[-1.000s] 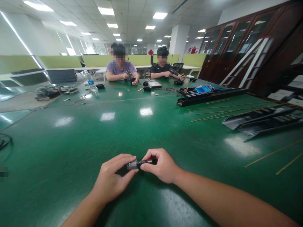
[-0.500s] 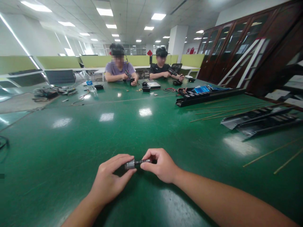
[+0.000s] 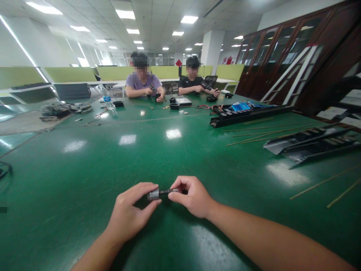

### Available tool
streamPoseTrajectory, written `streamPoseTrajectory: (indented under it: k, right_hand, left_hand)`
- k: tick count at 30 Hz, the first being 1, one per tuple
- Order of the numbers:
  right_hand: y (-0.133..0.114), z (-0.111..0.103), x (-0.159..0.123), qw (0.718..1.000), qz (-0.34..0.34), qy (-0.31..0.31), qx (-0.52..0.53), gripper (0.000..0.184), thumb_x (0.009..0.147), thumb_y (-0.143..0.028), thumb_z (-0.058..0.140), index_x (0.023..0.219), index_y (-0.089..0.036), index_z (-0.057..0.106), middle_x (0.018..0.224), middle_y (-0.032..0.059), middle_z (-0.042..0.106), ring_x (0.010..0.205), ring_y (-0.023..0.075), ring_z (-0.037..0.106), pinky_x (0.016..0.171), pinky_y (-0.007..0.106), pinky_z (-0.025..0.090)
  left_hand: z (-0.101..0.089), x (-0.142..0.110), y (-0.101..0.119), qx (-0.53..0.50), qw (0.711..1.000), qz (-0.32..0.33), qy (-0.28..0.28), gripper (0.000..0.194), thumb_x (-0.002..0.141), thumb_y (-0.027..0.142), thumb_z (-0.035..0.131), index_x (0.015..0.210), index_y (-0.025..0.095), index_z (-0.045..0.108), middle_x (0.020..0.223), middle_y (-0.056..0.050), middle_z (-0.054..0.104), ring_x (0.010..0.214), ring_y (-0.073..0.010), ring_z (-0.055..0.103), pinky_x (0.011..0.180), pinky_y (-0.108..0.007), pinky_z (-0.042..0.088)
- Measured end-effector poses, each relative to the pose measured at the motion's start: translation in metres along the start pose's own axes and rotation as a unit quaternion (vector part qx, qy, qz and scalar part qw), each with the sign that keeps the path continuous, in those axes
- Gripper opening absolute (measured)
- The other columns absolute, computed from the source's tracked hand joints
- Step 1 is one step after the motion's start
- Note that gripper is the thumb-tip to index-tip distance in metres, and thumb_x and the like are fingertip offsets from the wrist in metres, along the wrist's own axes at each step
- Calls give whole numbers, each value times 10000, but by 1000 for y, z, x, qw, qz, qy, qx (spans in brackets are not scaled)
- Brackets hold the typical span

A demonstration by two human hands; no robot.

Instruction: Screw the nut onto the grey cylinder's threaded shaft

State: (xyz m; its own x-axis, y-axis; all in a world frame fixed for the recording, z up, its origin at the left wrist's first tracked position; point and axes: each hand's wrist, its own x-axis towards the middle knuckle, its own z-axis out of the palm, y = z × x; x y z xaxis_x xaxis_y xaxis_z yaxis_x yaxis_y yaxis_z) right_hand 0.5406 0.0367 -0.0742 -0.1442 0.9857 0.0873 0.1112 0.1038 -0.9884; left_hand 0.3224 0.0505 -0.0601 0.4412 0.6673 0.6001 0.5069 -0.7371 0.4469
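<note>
A small silver metal cylinder (image 3: pixel 153 194) with a thin dark shaft (image 3: pixel 164 192) is held level between my two hands, above the green table (image 3: pixel 135 158). My left hand (image 3: pixel 131 212) grips the cylinder from the left, fingers over the top and thumb below. From the other side, my right hand (image 3: pixel 193 195) pinches the far end of the shaft between thumb and fingers. Part of that end is covered by the right fingers. A short stretch of shaft shows between the two hands.
Across the table sit two people (image 3: pixel 142 82), each holding a drill-like tool. Black metal channels (image 3: pixel 318 145) and thin rods (image 3: pixel 254 140) lie at the right. A water bottle (image 3: pixel 107 99) stands far left, near a heap of parts (image 3: pixel 66 108).
My hands have drawn slightly apart, the left shifting a little left with the cylinder. Somewhat more of the shaft shows between them.
</note>
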Motion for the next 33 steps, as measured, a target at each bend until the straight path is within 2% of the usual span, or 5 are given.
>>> streamPoseTrajectory:
  k: [13, 20, 25, 33]
  right_hand:
    - [0, -1, -1, 1000, -10, 7, -15, 118, 723, -243, 725, 742, -148, 659, 615, -19, 561, 578, 115, 488, 577, 247, 382]
    - [-1, -1, -1, 1000, -10, 10, -11, 122, 718, -243, 727, 739, -147, 654, 615, -21, 558, 578, 113, 485, 571, 242, 380]
    - [-2, -1, -1, 1000, -11, 11, -13, 126, 720, -249, 725, 738, -146, 655, 611, -21, 556, 573, 113, 481, 567, 242, 381]
    - [-2, -2, 0, 1000, -7, 14, -10, 119, 721, -248, 729, 730, -156, 654, 619, -20, 559, 578, 112, 482, 567, 240, 384]
  left_hand:
    - [-1, -1, -2, 8, 1000, -13, 1, 286, 806, 269, 746, 1085, 272, 683, 1018, 6, 736, 919, -158, 711, 852, -263, 589]
    - [2, -4, -6, 31, 999, -2, 16, 296, 798, 307, 751, 1085, 257, 698, 1030, -14, 749, 1003, -223, 711, 957, -381, 577]
    - [0, -1, -2, 17, 1000, -4, 8, 274, 807, 289, 742, 1074, 235, 706, 1014, -41, 746, 920, -203, 722, 852, -317, 606]
    - [-1, -1, -3, 14, 1000, -8, 4, 272, 806, 282, 747, 1070, 234, 705, 1013, -44, 741, 924, -202, 716, 852, -314, 596]
